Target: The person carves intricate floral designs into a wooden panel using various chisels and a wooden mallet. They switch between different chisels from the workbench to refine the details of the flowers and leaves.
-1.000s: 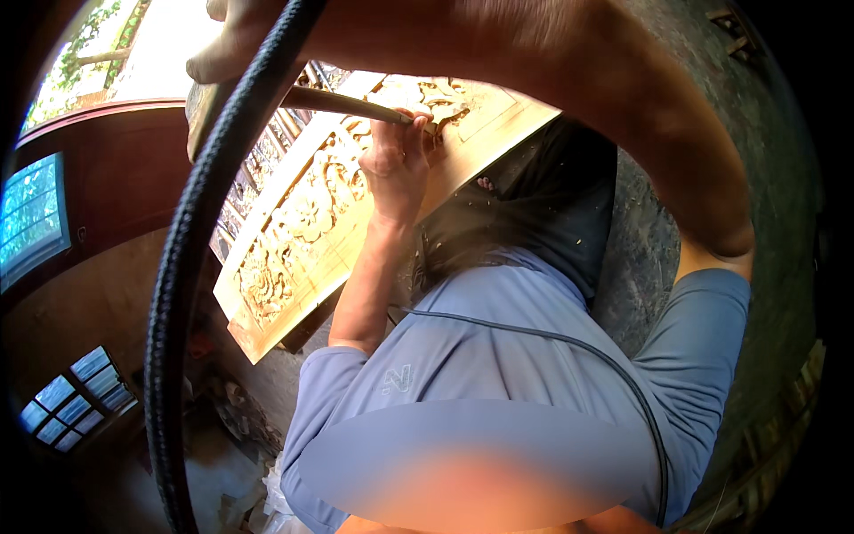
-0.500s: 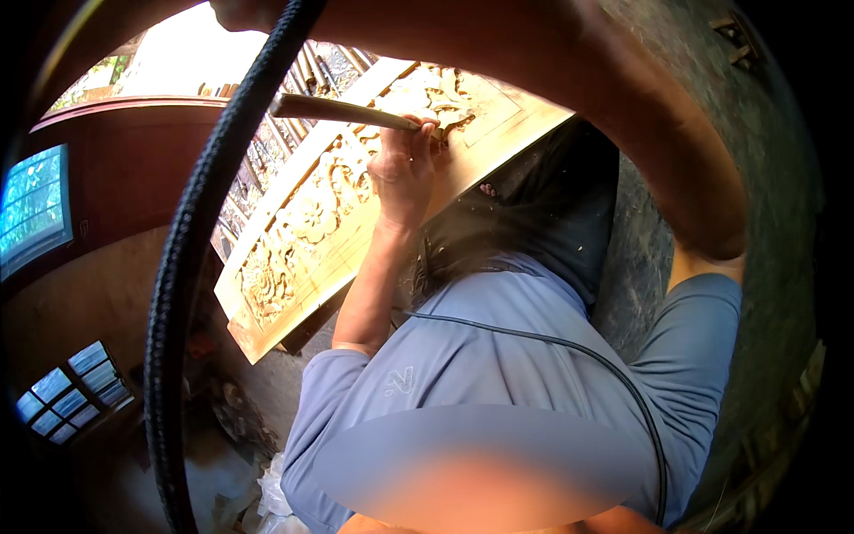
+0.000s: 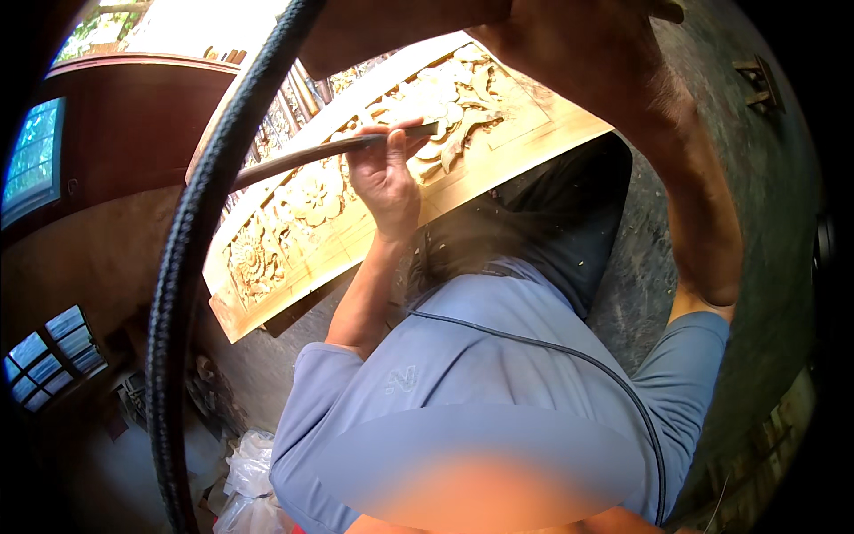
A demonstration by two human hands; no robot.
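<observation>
My left hand [image 3: 387,187] is closed around a long, dark chisel [image 3: 302,160]. Its shaft slants down to the left, and its short dark end [image 3: 425,130] sits over the carving; whether it touches the wood I cannot tell. Below it lies a pale wooden panel [image 3: 525,125] carved in relief with flowers and leaves. High in the picture my right hand [image 3: 578,44] is gripping what looks like a dark wooden mallet [image 3: 400,34], partly cut off by the top edge. A stub of its handle [image 3: 667,11] sticks out past the hand.
Behind the panel lie several slim tools [image 3: 298,96]. A thick braided cable [image 3: 191,227] crosses the left side, close to the camera. A thin black cord [image 3: 534,338] runs over my shirt. White plastic bags [image 3: 249,476] sit at lower left, a small wooden stool [image 3: 758,84] at far right.
My left hand has turned, swinging the chisel's back end down to the left and its other end rightward. My right hand has come back rightward from the upper left, bringing the mallet into view.
</observation>
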